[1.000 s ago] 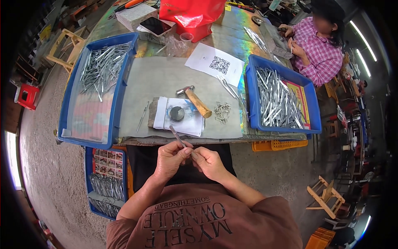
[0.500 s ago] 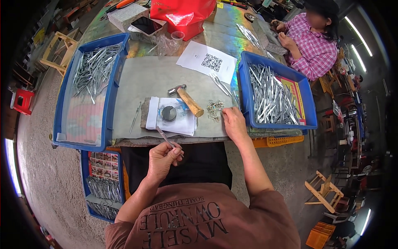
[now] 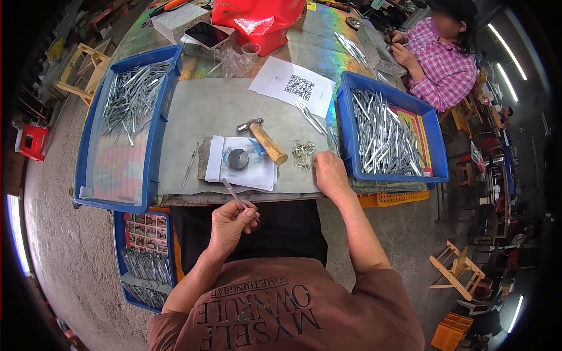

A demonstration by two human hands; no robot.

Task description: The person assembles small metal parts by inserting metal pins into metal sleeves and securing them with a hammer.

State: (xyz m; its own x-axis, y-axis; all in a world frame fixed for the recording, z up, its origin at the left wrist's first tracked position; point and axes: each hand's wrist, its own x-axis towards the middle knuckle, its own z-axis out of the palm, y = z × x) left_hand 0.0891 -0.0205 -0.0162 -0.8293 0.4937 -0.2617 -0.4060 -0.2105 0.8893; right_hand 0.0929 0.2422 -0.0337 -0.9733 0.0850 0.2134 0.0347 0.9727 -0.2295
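Observation:
My left hand [image 3: 231, 225] pinches a slim, tweezer-like metal piece [image 3: 233, 192] in front of the table's near edge, its tip pointing up and away from me. On the table my right hand [image 3: 332, 174] rests beside a small heap of brass-coloured pins [image 3: 303, 155]. Its fingers are curled inward, and whatever they hold is hidden. A dark round metal block [image 3: 237, 159] sits on a pad of white paper [image 3: 260, 172]. Across the pad's far right corner lies a ball-peen hammer [image 3: 269, 144] with a wooden handle. Left of the pad are slender metal pieces [image 3: 191, 165].
Blue trays of slim metal pieces stand at left [image 3: 152, 169] and right [image 3: 436, 152]. A printed sheet [image 3: 275, 79], a red bag [image 3: 252, 29] and a phone [image 3: 206, 35] lie farther back. Another person [image 3: 439, 64] sits at far right. Below left is another blue tray [image 3: 120, 251].
My right hand has shifted very slightly and its fingers look more curled. My left hand and the metal piece in it stay almost in place.

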